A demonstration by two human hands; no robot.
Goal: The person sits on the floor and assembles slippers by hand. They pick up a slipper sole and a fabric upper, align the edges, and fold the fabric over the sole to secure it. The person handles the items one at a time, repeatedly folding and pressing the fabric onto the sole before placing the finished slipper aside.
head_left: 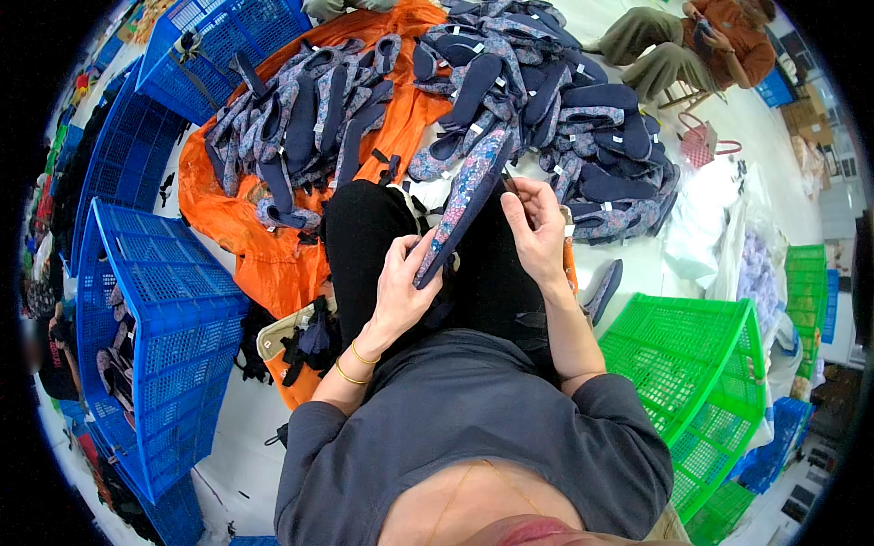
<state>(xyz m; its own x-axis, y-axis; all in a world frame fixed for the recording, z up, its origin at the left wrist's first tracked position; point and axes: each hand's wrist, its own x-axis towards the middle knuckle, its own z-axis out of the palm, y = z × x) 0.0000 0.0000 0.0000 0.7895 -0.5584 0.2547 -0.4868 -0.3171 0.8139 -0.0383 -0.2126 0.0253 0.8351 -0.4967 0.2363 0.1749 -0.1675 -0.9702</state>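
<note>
My left hand [407, 282] is closed around one end of a slipper [464, 205] with a blue-and-pink floral upper and a navy sole. The slipper is held on edge above my lap, its other end tilted away from me. My right hand [535, 223] is beside the slipper's far end, fingers closed on a small dark tool [509, 182] whose shape is mostly hidden. Just beyond my knees lies a heap of matching slippers [314, 114] on the left, and a larger heap of slippers [583, 123] on the right, many showing small white tags.
An orange sheet [205, 173] lies under the left heap. Blue crates [187, 364] stand along my left. A green crate [674, 346] is close on my right, near a lone slipper [604, 291]. A person [692, 45] sits at the far right, by a pink bag [699, 144].
</note>
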